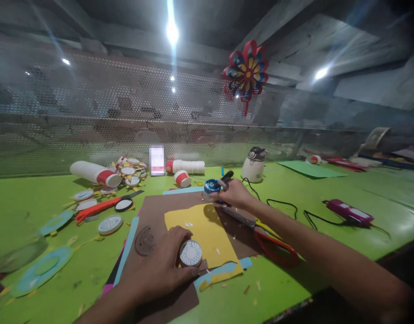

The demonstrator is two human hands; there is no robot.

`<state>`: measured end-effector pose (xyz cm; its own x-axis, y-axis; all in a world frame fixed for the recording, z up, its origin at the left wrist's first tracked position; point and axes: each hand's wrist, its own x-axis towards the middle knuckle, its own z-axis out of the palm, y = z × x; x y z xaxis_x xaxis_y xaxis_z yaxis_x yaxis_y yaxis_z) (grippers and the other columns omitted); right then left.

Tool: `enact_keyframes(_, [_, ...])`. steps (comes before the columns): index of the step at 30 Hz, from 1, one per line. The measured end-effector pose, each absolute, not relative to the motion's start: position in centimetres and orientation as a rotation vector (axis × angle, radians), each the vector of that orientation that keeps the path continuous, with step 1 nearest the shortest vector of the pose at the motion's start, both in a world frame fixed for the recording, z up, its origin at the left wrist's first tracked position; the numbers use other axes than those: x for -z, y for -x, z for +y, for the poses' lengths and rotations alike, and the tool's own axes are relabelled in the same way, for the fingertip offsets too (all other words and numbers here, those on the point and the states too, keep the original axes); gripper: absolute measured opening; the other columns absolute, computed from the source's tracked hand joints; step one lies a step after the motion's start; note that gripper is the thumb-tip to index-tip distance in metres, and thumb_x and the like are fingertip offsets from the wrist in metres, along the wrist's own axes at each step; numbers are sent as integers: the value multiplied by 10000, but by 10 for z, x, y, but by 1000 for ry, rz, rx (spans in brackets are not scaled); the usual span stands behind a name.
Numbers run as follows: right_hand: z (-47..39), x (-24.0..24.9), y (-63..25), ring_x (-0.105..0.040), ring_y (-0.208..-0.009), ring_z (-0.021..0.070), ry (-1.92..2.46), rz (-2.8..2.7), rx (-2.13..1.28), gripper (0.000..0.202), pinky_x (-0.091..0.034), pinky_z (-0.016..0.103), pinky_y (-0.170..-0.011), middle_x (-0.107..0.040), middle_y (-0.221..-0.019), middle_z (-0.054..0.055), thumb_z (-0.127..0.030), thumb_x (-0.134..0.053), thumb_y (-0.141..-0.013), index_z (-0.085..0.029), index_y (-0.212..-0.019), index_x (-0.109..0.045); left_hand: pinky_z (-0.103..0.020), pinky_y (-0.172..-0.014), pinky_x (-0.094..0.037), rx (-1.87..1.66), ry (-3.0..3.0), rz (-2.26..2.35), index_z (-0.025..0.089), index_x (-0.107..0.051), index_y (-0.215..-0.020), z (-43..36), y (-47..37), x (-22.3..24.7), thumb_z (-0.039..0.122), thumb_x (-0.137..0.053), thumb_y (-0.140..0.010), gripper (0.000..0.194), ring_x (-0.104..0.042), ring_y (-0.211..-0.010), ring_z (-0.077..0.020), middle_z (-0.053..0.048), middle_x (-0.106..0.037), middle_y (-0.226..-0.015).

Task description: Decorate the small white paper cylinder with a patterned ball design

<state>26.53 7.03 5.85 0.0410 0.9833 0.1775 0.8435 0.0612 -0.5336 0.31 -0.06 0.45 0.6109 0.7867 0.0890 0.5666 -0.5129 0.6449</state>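
My left hand (166,263) curls its thumb and fingers around a small round disc (191,253) with a white, blue-speckled top, resting on the yellow paper sheet (207,229). My right hand (239,194) is closed on a dark pen-like object (226,177), its exact kind unclear. Just at its fingertips is a small round tub with a blue rim (212,185); whether the fingers touch it I cannot tell. Below the right forearm lie scissors (277,247) with red and yellow handles. A clear protractor (145,240) lies on the brown sheet (153,211) left of the yellow paper.
White paper cups (95,173), lid-like discs (110,224), an orange cutter (99,209) and blue paper rings (41,270) crowd the left. A glue-gun-like white appliance (254,164), a purple power strip (349,212) and a green sheet (311,169) stand right. Perforated mesh (193,117) borders the back.
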Motion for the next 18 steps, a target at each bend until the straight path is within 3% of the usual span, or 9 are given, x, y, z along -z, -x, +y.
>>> enact_keyframes(1, [86,-65,-269,-657,-971,238,1879,-1828,-344,307,-552,406,-828,-668,-1101,50,-380,-626,-912,-132,-1091,-650,-468,-920,-455,-497,-2262,1067,221,-500,-1175,-1,-3,-5,561,-635,-807,519,-556,-1075,-305,-92,-576,-1191])
enact_keyframes(4, [132,-72,-280,-630,-1047,268,2011,-1775,-305,351,-545,438,-866,-619,-1216,66,-364,-609,-926,-145,-1200,-605,-479,-915,-452,-475,-2275,1082,220,-503,-1153,0,-3,-5,552,-630,-811,494,-554,-1065,-310,-99,-572,-1183])
enact_keyframes(12, [199,-38,-288,-633,-1044,244,2106,-1751,-486,352,-547,435,-864,-610,-1233,87,-344,-606,-931,-153,-1227,-587,-514,-1000,-432,-448,-2236,1104,246,-466,-1259,1,-3,-1,420,-686,-776,559,-530,-1184,-341,-122,-550,-1302])
enact_keyframes(18, [214,-37,-287,-634,-1039,229,2131,-1697,-617,347,-548,436,-862,-607,-1239,94,-334,-600,-937,-163,-1239,-577,-551,-1011,-445,-454,-2206,1151,277,-441,-1332,3,-3,3,529,-678,-769,661,-502,-1260,-378,-126,-518,-1397])
